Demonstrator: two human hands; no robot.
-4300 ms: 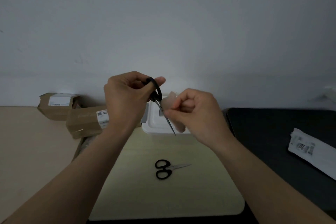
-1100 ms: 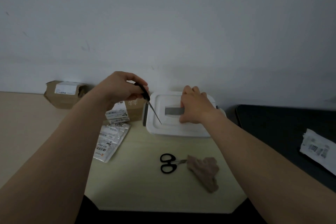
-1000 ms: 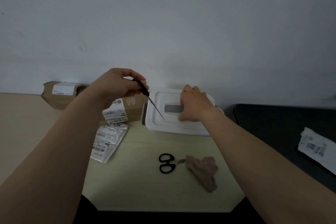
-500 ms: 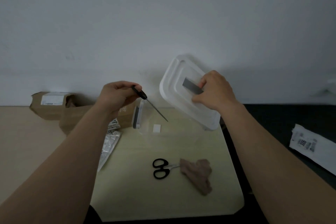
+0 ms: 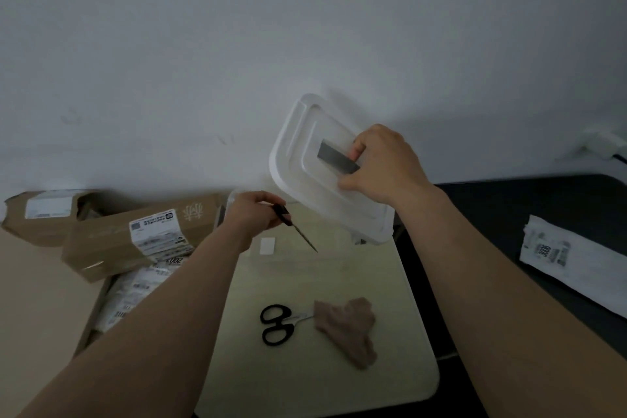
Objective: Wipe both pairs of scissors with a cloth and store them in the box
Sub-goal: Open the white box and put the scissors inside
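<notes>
Wall (image 5: 305,44): plain and pale, it fills the upper half of the frame.
Table (image 5: 305,380): a cream top with rounded corners, lower centre.
Dark surface (image 5: 543,214): black, to the right of the table.
Cardboard boxes (image 5: 112,248): two brown parcels with white labels, at the left against the wall.
Lid (image 5: 305,159): white with a grey strip across its middle, held up in the air and tilted, centre right of the frame, above the box.
Box (image 5: 334,256): clear plastic with its top open, standing at the far end of the table. Its walls are faint in this light, so its edges are only roughly placed. A small white sticker shows on it.
White packet (image 5: 556,258): it lies on the dark surface at the right edge.
Right hand (image 5: 383,163): the fingers are curled round the lid at the end of the grey strip, with the thumb on its face.
Left hand (image 5: 251,214): the fingers are clenched round the black handles of the held scissors.
Cloth (image 5: 346,326): brownish and crumpled, on the table at lower centre, covering the blades of the loose scissors.
Loose scissors (image 5: 276,324): black handles, flat on the table, just left of the cloth.
Held scissors (image 5: 298,231): blades closed, with the tip pointing down and to the right over the box's open top.
</notes>
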